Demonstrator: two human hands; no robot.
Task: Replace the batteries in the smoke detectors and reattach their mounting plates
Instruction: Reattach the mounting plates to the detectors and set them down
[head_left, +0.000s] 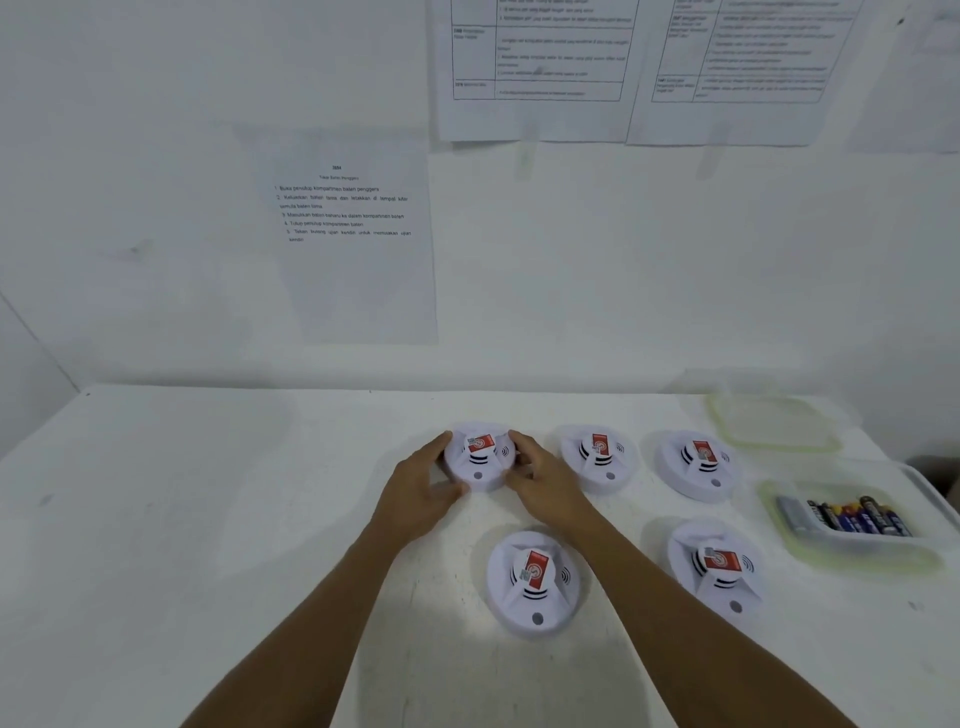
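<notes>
Several round white smoke detectors with red labels lie on the white table. The far-left smoke detector is held from both sides: my left hand wraps its left rim and my right hand grips its right rim. It rests on the table between them. Two more detectors sit in the same row to the right. A near detector lies between my forearms, and another near detector lies to its right. All show their fronts; their mounting plates are hidden underneath.
A clear plastic tray at the right holds several batteries. Its lid lies behind it near the wall. Printed sheets hang on the wall behind the table.
</notes>
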